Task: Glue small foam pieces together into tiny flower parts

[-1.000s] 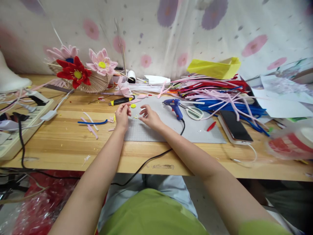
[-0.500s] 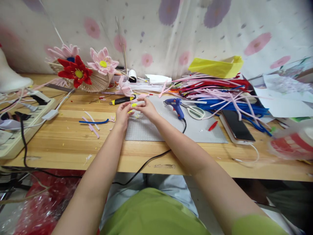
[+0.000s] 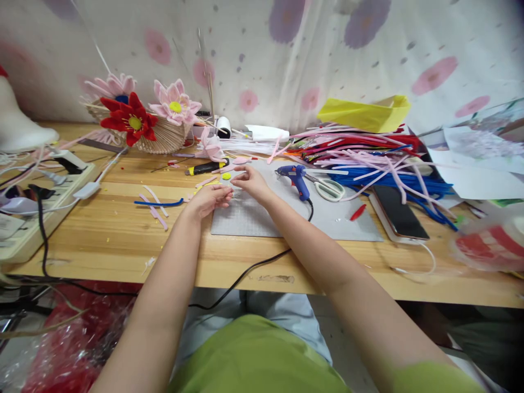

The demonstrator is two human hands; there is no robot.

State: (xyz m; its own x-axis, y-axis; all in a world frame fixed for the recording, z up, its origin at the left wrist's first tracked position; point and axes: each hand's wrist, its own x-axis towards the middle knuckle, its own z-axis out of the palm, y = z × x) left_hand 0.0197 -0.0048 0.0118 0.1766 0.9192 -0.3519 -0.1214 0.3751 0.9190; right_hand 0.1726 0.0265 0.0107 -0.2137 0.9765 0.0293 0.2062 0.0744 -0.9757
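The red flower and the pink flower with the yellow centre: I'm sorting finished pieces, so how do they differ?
The red flower has deep red, pointed petals; the pink flower has pale pink, rounder ones. The red flower sits lower and further left, the pink flower higher and to its right. Both have yellow centres and rest on the woven basket.

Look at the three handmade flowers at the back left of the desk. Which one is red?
The middle flower, red petals around a yellow centre. The flowers either side are pink.
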